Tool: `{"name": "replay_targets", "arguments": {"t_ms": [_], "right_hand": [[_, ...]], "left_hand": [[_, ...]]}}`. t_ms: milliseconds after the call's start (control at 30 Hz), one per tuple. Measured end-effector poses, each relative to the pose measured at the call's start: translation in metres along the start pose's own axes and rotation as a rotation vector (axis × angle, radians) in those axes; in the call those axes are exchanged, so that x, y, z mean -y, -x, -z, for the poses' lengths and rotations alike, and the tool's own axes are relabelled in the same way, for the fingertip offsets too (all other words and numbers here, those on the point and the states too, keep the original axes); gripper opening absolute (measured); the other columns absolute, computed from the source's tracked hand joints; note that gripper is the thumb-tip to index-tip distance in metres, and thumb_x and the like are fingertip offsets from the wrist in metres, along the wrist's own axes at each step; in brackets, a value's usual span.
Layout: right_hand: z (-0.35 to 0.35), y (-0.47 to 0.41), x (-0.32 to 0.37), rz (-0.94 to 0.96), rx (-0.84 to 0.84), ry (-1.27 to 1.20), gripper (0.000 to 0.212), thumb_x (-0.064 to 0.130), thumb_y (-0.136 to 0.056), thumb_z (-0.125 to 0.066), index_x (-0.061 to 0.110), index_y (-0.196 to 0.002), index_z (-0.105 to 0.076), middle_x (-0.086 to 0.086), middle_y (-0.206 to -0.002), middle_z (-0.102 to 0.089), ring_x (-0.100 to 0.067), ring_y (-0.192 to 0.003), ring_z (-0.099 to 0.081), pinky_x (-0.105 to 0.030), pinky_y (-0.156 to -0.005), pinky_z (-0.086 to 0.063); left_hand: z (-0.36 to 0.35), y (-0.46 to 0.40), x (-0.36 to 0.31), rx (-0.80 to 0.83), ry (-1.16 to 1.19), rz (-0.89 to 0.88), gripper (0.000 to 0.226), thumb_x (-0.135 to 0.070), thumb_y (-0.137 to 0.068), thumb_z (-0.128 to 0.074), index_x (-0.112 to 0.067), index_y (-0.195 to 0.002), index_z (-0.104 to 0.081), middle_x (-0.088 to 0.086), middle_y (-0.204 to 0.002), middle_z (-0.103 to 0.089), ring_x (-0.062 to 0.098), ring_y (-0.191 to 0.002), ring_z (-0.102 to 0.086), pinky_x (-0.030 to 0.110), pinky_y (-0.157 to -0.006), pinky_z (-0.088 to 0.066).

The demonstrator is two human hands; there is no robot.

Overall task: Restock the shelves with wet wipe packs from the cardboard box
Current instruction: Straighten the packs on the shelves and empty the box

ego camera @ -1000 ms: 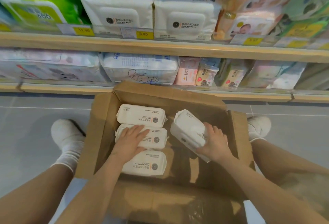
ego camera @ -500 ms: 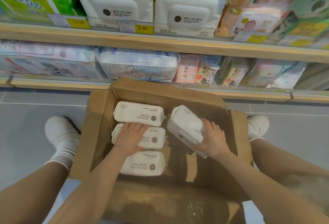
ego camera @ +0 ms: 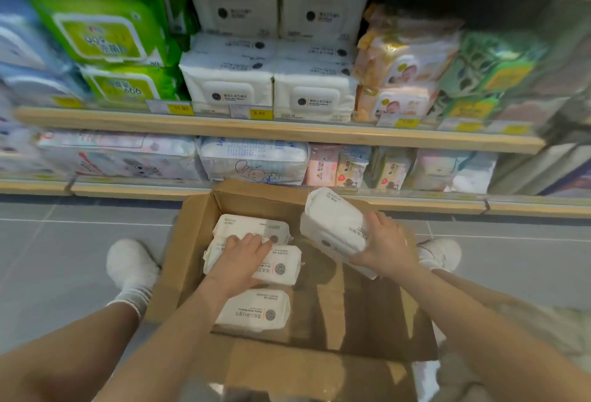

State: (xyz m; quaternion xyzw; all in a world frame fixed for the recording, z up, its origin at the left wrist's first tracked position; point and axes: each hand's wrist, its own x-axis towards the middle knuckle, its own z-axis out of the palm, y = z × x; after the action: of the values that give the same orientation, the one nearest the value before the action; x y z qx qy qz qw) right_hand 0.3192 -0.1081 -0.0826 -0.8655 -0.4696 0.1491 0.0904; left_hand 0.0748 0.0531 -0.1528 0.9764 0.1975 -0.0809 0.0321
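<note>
Right hand: The right hand [ego camera: 388, 246] gripped a white wet wipe pack [ego camera: 335, 229], fingers curled over its upper edge and thumb underneath, and held it tilted above the right half of the cardboard box [ego camera: 198, 241], clear of the box floor.

Left hand: The left hand [ego camera: 243, 256] lay inside the box on the middle pack [ego camera: 281, 269], fingers bent over the pack's far edge and reaching to the far pack [ego camera: 252, 225]; whether the grip had closed fully could not be told from this angle.

Packs in the box: Three white packs lay flat in a column along the left side of the box, label up. The near pack [ego camera: 256, 312] sat just below the left wrist, untouched.

Cardboard box: It stood open on the grey tiled floor [ego camera: 54, 257] between the person's feet, flaps folded out, the right half of its bottom bare.

Shelves: The upper shelf [ego camera: 287, 133] carried matching white wet wipe packs [ego camera: 271, 88] stacked in two columns at the centre, green packs [ego camera: 105, 33] to their left and orange-toned baby packs [ego camera: 399, 62] to their right. Yellow price tags [ego camera: 260, 112] ran along the shelf edge. The lower shelf [ego camera: 128, 189] held pastel packs directly behind the box.

Feet: A white sock [ego camera: 131, 264] showed left of the box, and a white shoe [ego camera: 443, 253] showed right of it.
</note>
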Motion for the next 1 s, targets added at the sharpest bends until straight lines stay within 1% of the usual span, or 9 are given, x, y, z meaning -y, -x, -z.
{"name": "replay_targets", "arguments": {"t_ms": [67,167,300,400,500,667,800,900,1000], "right_hand": [[0.017,0.006,0.006,0.022,-0.034,0.023,0.096,0.05,-0.057,-0.08,0.025,-0.136,-0.03,-0.001,-0.126,-0.047,-0.024,-0.117,-0.042,-0.039,-0.094,-0.035],[0.04,0.014,0.016,0.062,-0.079,0.035,0.1,0.048,-0.058,-0.08,0.026,-0.14,-0.026,-0.002,-0.128,-0.045,-0.024,-0.119,-0.04,-0.039,-0.097,-0.034],[0.073,0.015,0.037,0.132,-0.141,0.081,0.098,0.044,-0.059,-0.08,0.023,-0.14,-0.027,-0.004,-0.126,-0.046,-0.026,-0.117,-0.042,-0.039,-0.096,-0.034],[0.093,0.008,0.059,0.171,-0.178,0.07,0.098,0.042,-0.057,-0.081,0.023,-0.139,-0.031,-0.005,-0.124,-0.047,-0.027,-0.115,-0.043,-0.04,-0.094,-0.035],[0.113,-0.008,0.085,0.237,-0.228,0.085,0.098,0.04,-0.057,-0.082,0.023,-0.14,-0.03,-0.005,-0.126,-0.046,-0.027,-0.116,-0.041,-0.04,-0.096,-0.033],[0.142,-0.052,0.134,0.319,-0.278,0.124,0.099,0.036,-0.059,-0.08,0.023,-0.141,-0.027,-0.006,-0.125,-0.045,-0.026,-0.115,-0.041,-0.042,-0.098,-0.034],[0.162,-0.107,0.177,0.406,-0.336,0.223,0.093,0.034,-0.061,-0.078,0.022,-0.14,-0.03,-0.007,-0.124,-0.047,-0.029,-0.113,-0.042,-0.04,-0.094,-0.033],[0.175,-0.153,0.212,0.425,-0.371,0.28,0.093,0.033,-0.065,-0.077,0.021,-0.142,-0.027,-0.009,-0.125,-0.046,-0.032,-0.116,-0.043,-0.042,-0.096,-0.033],[0.18,-0.196,0.24,0.451,-0.384,0.324,0.089,0.031,-0.07,-0.075,0.019,-0.142,-0.025,-0.012,-0.122,-0.049,-0.033,-0.114,-0.046,-0.043,-0.096,-0.035]], "left_hand": [[0.024,0.006,-0.004,-0.03,-0.021,0.016,0.073,-0.05,-0.079,-0.06,-0.016,-0.139,-0.035,0.007,-0.122,-0.047,0.028,-0.113,-0.045,0.047,-0.094,-0.036],[0.055,0.019,-0.004,-0.103,-0.024,0.042,0.076,-0.051,-0.072,-0.067,-0.014,-0.134,-0.043,0.009,-0.116,-0.052,0.031,-0.108,-0.05,0.048,-0.089,-0.039],[0.097,0.037,0.01,-0.149,0.011,0.205,0.078,-0.046,-0.08,-0.06,-0.02,-0.143,-0.024,0.003,-0.134,-0.036,0.022,-0.125,-0.032,0.043,-0.099,-0.027],[0.134,0.051,0.028,-0.221,0.014,0.262,0.078,-0.048,-0.08,-0.06,-0.02,-0.143,-0.025,0.004,-0.133,-0.035,0.022,-0.125,-0.031,0.042,-0.098,-0.027],[0.162,0.066,0.055,-0.343,0.011,0.307,0.078,-0.046,-0.075,-0.066,-0.017,-0.14,-0.033,0.007,-0.126,-0.043,0.028,-0.12,-0.038,0.045,-0.092,-0.03],[0.193,0.082,0.105,-0.504,0.02,0.406,0.078,-0.044,-0.065,-0.076,-0.013,-0.131,-0.047,0.01,-0.114,-0.053,0.031,-0.108,-0.045,0.048,-0.085,-0.036],[0.209,0.078,0.148,-0.555,-0.046,0.38,0.079,-0.059,-0.064,-0.066,-0.016,-0.127,-0.047,0.008,-0.109,-0.052,0.029,-0.102,-0.045,0.049,-0.076,-0.043],[0.219,0.065,0.178,-0.546,-0.104,0.388,0.08,-0.049,-0.063,-0.076,-0.014,-0.129,-0.048,0.009,-0.109,-0.053,0.031,-0.101,-0.047,0.048,-0.077,-0.042],[0.222,0.05,0.202,-0.57,-0.099,0.417,0.081,-0.046,-0.063,-0.077,-0.013,-0.13,-0.047,0.009,-0.111,-0.052,0.031,-0.103,-0.045,0.048,-0.078,-0.041]]}}
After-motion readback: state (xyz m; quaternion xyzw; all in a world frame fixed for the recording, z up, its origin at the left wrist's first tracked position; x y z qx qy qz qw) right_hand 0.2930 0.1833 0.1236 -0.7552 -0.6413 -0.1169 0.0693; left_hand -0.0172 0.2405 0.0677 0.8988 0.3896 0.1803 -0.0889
